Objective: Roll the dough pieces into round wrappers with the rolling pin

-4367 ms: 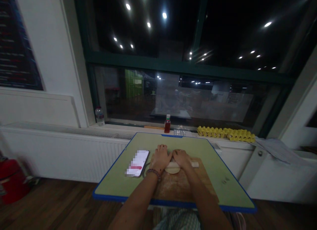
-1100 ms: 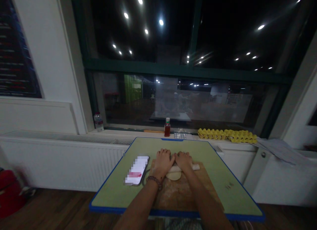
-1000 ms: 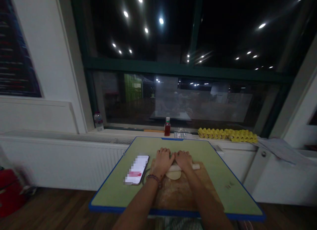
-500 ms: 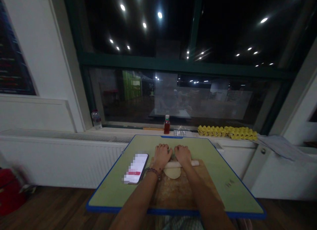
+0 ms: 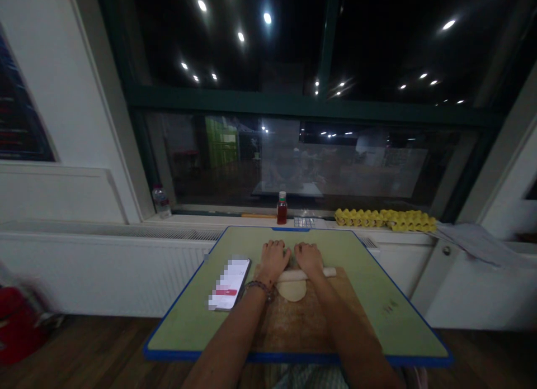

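A pale rolling pin lies crosswise over a flat round of dough, whose near part shows below it. Both rest on a brown wooden board. My left hand, with a beaded bracelet at its wrist, is on the left part of the pin. On its right part lies my right hand, and the pin's right end sticks out past that wrist. The fingers of both hands bend forward over the far side; the palms are hidden.
The board lies on a green table with a blue edge. Left of my arm is a phone with a lit screen. A bottle of red liquid, a clear bottle and yellow egg trays stand along the windowsill.
The view has shifted slightly. My hands, the rolling pin and the dough look almost the same as before.
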Available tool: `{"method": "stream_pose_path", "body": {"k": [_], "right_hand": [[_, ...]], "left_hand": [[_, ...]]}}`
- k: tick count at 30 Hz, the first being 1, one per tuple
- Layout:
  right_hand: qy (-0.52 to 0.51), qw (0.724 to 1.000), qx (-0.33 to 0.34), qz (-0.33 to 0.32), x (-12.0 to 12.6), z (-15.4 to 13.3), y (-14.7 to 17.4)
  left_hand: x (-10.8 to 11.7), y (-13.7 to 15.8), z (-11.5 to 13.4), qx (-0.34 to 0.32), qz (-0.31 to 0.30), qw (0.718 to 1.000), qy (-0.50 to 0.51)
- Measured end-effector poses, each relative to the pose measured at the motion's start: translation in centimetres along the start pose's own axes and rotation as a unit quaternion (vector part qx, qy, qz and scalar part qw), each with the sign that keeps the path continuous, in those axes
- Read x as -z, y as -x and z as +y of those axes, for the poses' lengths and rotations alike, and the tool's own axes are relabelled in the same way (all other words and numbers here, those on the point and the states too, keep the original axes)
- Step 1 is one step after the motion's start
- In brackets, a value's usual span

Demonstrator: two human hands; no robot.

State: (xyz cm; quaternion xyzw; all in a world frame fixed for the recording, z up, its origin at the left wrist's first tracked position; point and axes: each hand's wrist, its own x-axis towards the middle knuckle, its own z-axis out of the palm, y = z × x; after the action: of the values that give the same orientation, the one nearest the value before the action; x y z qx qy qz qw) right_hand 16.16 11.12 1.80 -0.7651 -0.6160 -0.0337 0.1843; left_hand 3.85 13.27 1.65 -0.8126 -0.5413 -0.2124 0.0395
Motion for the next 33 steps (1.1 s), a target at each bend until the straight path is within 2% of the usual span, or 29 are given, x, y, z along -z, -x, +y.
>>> {"method": "stream_pose_path", "body": {"k": [12, 19, 25, 33], "right_hand": [[0.029, 0.999, -0.011, -0.017, 0.6, -0.1, 1.7], [0.044, 0.999, -0.003, -0.017, 1.1, -0.1, 3.2], [0.079, 0.995, 0.055, -0.006, 1.4, 0.1, 4.5], [0.060, 0.998, 0.008, -0.005, 1.1, -0.1, 3.8]], "left_hand": [[0.6, 1.5, 0.6, 0.029, -0.068, 0.997, -0.013], [0.9, 2.9, 1.1, 0.028, -0.053, 0.998, -0.012], [1.5, 3.9, 1.7, 0.026, -0.048, 0.998, -0.012], [1.5, 3.1, 1.5, 0.021, -0.035, 0.999, -0.006]]}}
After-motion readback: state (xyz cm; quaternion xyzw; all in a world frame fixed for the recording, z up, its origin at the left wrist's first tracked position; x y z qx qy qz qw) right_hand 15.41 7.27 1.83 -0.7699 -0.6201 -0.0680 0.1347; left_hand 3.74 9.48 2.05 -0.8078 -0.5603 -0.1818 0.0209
